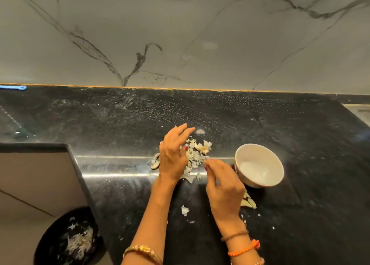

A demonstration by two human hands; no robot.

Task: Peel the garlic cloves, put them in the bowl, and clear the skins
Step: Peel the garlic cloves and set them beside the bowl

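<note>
So the marble wall point(200, 34) with grey veins fills the whole top half of the frame, and below it the black speckled counter point(280, 128) takes up most of the rest. Lower left there's a black bin point(68, 238), sitting lower than the counter, with some pale scraps in it.

Right of center is a white bowl point(259, 165), tipped a bit toward the camera. Its inside is washed out by glare, so I can't tell if any cloves are in there.

The left hand point(173, 154) is in the middle of the frame, fingers spread fairly straight, resting on the left edge of the pile of garlic skins point(197, 154). Doesn't look like it's gripping anything. The right hand point(222, 186) is just below and right of the pile, close to the bowl, with fingers curled and the tips pinched together at the pile's edge. It may have a bit of skin in the pinch, but it's too small to tell.

More loose skin bits sit lower down: one scrap point(185, 210) between the two forearms, and a yellowish piece point(248, 201) just under the bowl. Far upper left there's a small blue thing point(14, 88) where the counter meets the wall.
</note>
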